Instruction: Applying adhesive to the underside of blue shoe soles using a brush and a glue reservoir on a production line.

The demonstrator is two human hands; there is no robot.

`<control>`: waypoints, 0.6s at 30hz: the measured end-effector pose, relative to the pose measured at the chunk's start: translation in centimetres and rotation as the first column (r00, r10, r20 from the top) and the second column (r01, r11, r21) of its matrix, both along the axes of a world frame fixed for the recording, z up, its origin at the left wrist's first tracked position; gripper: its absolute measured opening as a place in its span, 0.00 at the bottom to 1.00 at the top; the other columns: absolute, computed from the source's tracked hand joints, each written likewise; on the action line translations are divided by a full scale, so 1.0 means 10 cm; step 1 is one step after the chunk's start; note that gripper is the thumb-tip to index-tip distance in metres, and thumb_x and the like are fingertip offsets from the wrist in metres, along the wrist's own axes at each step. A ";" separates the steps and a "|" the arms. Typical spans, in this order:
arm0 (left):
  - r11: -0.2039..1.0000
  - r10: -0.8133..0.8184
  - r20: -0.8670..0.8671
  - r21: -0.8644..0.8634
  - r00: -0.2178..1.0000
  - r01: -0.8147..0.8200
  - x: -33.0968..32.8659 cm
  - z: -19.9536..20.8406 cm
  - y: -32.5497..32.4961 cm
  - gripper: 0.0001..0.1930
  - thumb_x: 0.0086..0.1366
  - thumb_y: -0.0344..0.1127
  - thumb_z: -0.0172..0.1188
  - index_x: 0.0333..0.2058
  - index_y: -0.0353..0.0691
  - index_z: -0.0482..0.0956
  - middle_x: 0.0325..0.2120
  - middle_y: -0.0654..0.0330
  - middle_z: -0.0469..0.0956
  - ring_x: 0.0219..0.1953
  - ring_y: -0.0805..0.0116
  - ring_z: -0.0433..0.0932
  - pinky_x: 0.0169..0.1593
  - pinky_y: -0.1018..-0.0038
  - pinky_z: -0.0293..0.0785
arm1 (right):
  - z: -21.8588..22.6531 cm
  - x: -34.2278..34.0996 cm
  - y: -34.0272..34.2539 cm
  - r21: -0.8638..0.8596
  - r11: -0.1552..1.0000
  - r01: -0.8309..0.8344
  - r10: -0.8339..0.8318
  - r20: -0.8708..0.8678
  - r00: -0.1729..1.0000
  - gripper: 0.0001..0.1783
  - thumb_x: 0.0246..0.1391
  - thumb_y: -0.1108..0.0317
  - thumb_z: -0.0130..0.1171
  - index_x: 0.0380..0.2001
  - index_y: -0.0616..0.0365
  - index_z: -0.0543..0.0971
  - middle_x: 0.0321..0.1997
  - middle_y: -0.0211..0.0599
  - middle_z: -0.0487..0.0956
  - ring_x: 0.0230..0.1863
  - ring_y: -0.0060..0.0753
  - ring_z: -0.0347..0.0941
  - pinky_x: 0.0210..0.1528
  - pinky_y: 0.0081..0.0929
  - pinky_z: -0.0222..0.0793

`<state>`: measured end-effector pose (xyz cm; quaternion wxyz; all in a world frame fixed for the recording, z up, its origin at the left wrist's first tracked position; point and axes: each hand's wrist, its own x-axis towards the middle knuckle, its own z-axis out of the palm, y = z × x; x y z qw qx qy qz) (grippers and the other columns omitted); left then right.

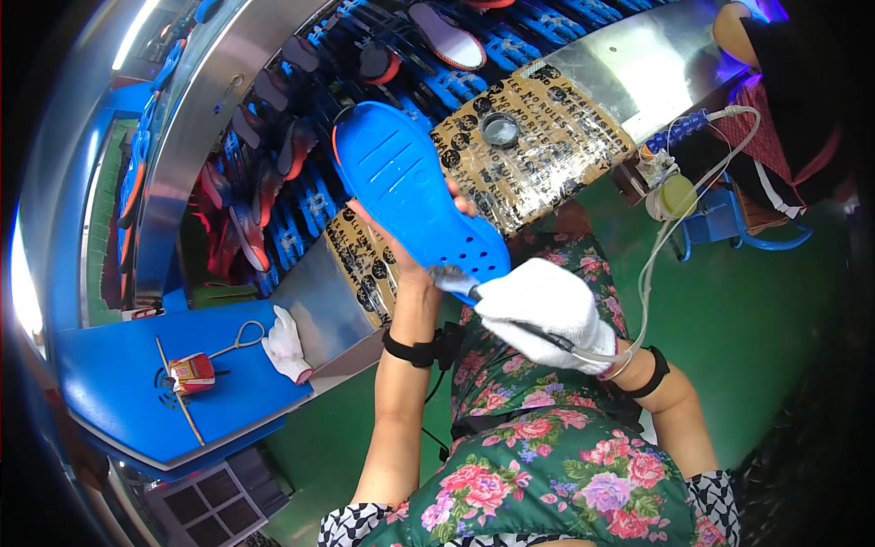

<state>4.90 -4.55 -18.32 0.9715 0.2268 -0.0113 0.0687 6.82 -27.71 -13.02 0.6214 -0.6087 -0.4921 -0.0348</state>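
My left hand [406, 260] is closed around the middle of a blue shoe sole [396, 173], thumb on one edge and fingertips on the other. The sole is held up at a tilt; grooves mark its far half and small round holes its near end. In a white knit glove, my right hand [547, 314] grips a brush [453, 278] with dark bristles. Its bristles are at the near left edge of the sole, below the holes; whether they touch I cannot tell. A thin pale tube [649, 264] loops from the right wrist up to a blue jointed hose [674, 132].
Behind the sole, a cardboard-covered ledge [547, 173] carries a small round dish [499, 129]. Several soles hang on blue racks [365, 18] beyond. At left, a blue table [118, 365] holds a red box [192, 374], a stick and a white glove [285, 345]. Another person [775, 118] sits at right.
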 end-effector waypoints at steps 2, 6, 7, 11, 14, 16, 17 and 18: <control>0.996 -0.015 0.040 -0.091 0.999 0.019 -0.03 0.00 0.01 0.61 0.49 0.92 0.44 0.61 0.37 0.68 0.45 0.45 0.78 0.40 0.49 0.80 0.44 0.52 0.80 | 0.03 0.00 -0.01 0.034 0.989 -0.145 0.149 -0.200 0.968 0.13 0.47 0.77 0.73 0.39 0.58 0.86 0.40 0.38 0.87 0.39 0.38 0.84 0.42 0.33 0.79; 0.979 -0.167 0.004 -0.118 0.986 0.166 -0.02 0.07 0.06 0.61 0.51 0.91 0.44 0.62 0.35 0.66 0.43 0.45 0.79 0.41 0.49 0.80 0.44 0.53 0.80 | -0.08 0.10 -0.01 0.048 0.994 -0.103 0.113 -0.362 0.925 0.10 0.50 0.76 0.73 0.37 0.60 0.86 0.40 0.42 0.86 0.39 0.35 0.84 0.43 0.27 0.80; 0.980 -0.158 0.003 -0.124 0.987 0.157 -0.02 0.09 0.06 0.61 0.51 0.91 0.44 0.62 0.35 0.66 0.43 0.45 0.79 0.41 0.49 0.80 0.44 0.53 0.80 | -0.10 0.11 0.01 0.026 0.999 -0.042 0.048 -0.276 0.960 0.12 0.49 0.76 0.73 0.39 0.58 0.86 0.40 0.40 0.86 0.38 0.36 0.84 0.41 0.30 0.80; 0.990 -0.112 -0.196 0.061 0.974 0.126 0.01 0.12 0.13 0.61 0.51 0.91 0.42 0.64 0.38 0.66 0.44 0.44 0.79 0.35 0.49 0.81 0.41 0.53 0.80 | -0.11 0.00 0.01 -0.022 0.994 -0.105 0.107 0.135 0.985 0.16 0.46 0.76 0.74 0.42 0.54 0.87 0.40 0.38 0.87 0.37 0.41 0.83 0.39 0.34 0.78; 0.974 -0.228 -0.131 -0.015 0.965 0.228 -0.02 0.18 0.18 0.62 0.52 0.91 0.41 0.65 0.38 0.65 0.45 0.42 0.79 0.34 0.48 0.82 0.38 0.54 0.81 | -0.12 0.03 0.00 0.073 0.939 -0.335 0.339 -0.342 0.876 0.12 0.47 0.76 0.73 0.38 0.58 0.87 0.39 0.39 0.87 0.40 0.38 0.84 0.43 0.33 0.80; 0.929 -0.370 -0.039 -0.014 0.928 0.370 0.03 0.17 0.20 0.63 0.53 0.90 0.38 0.70 0.37 0.60 0.47 0.38 0.80 0.39 0.44 0.85 0.41 0.52 0.87 | -0.07 0.09 0.00 0.081 0.943 -0.324 0.324 -0.459 0.827 0.08 0.48 0.78 0.72 0.35 0.61 0.87 0.40 0.41 0.87 0.43 0.35 0.85 0.48 0.32 0.81; 0.932 -0.363 -0.040 -0.023 0.931 0.362 0.04 0.17 0.19 0.63 0.53 0.90 0.38 0.70 0.37 0.60 0.47 0.38 0.80 0.39 0.44 0.85 0.41 0.52 0.87 | -0.09 0.10 0.02 0.058 0.968 -0.243 0.248 -0.353 0.902 0.10 0.47 0.78 0.73 0.36 0.60 0.87 0.40 0.40 0.87 0.41 0.38 0.85 0.46 0.33 0.80; 0.927 -0.376 -0.104 -0.035 0.921 0.374 0.06 0.21 0.17 0.62 0.54 0.89 0.38 0.70 0.37 0.58 0.48 0.38 0.79 0.41 0.44 0.85 0.41 0.52 0.87 | -0.06 0.12 0.04 0.014 0.977 -0.213 0.212 -0.202 0.956 0.11 0.47 0.77 0.73 0.37 0.59 0.87 0.40 0.40 0.87 0.40 0.39 0.84 0.44 0.34 0.80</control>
